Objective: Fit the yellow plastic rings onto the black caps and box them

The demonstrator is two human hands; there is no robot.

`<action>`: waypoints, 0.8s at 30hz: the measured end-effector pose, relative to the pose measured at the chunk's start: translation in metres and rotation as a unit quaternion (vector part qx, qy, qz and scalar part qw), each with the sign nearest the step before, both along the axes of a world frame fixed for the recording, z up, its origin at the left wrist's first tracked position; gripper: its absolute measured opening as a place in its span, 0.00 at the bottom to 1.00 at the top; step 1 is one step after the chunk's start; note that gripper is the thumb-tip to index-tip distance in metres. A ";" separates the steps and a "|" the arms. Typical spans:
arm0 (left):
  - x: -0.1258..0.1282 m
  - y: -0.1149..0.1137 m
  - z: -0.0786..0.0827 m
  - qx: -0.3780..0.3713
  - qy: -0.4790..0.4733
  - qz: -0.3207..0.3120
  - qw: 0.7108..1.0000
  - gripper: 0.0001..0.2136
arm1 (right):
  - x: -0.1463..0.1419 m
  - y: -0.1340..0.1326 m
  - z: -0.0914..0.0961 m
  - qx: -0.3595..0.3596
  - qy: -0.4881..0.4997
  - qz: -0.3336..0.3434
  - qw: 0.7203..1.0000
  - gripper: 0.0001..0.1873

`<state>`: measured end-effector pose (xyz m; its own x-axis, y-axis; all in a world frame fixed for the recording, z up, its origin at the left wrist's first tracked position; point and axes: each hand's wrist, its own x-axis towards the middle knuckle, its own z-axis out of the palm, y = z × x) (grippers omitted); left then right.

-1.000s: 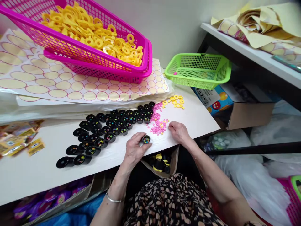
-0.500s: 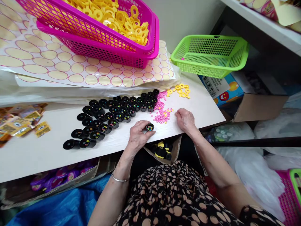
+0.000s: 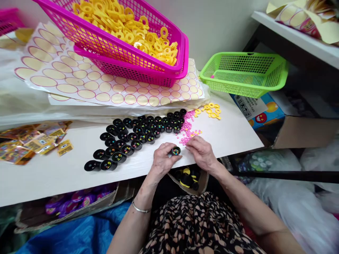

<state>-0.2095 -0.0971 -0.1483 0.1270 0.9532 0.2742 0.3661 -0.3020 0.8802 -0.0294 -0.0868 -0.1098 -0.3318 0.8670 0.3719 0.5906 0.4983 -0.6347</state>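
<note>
My left hand (image 3: 162,160) grips a small black cup (image 3: 176,151) with coloured beads inside, held at the front edge of the white table (image 3: 53,176). My right hand (image 3: 201,152) is curled, fingertips pinched right beside that cup; what it pinches is too small to make out. Just beyond the hands lies a scatter of pink beads (image 3: 188,129). To the left stand several rows of black cups (image 3: 132,135), many with beads in them. A few yellow rings (image 3: 210,110) lie farther back on the right.
A pink basket (image 3: 116,53) full of yellow rings rests on sheets of round stickers (image 3: 87,84). A green basket (image 3: 245,73) sits at the back right. Printed packets (image 3: 31,141) lie at the left. A box of black-and-yellow parts (image 3: 188,175) hangs under the table edge.
My right hand has moved left from the table surface beside the pink beads to the cup that my left hand holds. The view has shifted a little.
</note>
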 end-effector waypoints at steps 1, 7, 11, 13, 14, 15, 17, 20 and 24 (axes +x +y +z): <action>0.000 0.000 0.001 -0.002 0.004 -0.001 1.000 0.11 | -0.008 -0.002 0.002 0.002 -0.002 0.023 1.000 0.07; -0.001 0.000 0.003 -0.004 0.000 -0.014 1.000 0.10 | -0.029 -0.001 0.002 0.014 -0.077 0.065 0.995 0.09; -0.002 -0.001 0.003 -0.005 0.006 -0.015 1.000 0.09 | -0.030 0.001 0.009 0.012 -0.151 0.069 0.986 0.11; -0.002 -0.001 0.002 -0.009 0.013 -0.016 1.000 0.09 | -0.031 0.002 0.013 0.016 -0.192 0.074 0.979 0.11; -0.002 -0.001 0.002 -0.009 0.016 -0.017 1.000 0.09 | -0.032 0.002 0.015 0.019 -0.213 0.079 0.974 0.11; -0.003 -0.001 0.001 -0.009 0.018 -0.018 1.000 0.10 | -0.034 0.002 0.017 0.025 -0.235 0.084 0.968 0.11; -0.003 -0.002 0.000 -0.007 0.018 -0.017 1.000 0.10 | -0.037 0.002 0.020 0.042 -0.277 0.094 0.955 0.11; -0.003 -0.002 0.002 0.007 0.009 -0.011 1.000 0.09 | -0.043 0.001 0.025 0.065 -0.327 0.107 0.937 0.08; -0.005 0.000 0.005 0.015 0.018 -0.011 1.000 0.08 | -0.045 0.000 0.029 0.058 -0.328 0.115 0.936 0.06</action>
<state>-0.2141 -0.0969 -0.1431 0.1584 0.9414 0.2977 0.3909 -0.3366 0.8567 -0.0742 -0.0864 -0.0805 -0.6954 0.7102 0.1098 0.7023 0.7040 -0.1057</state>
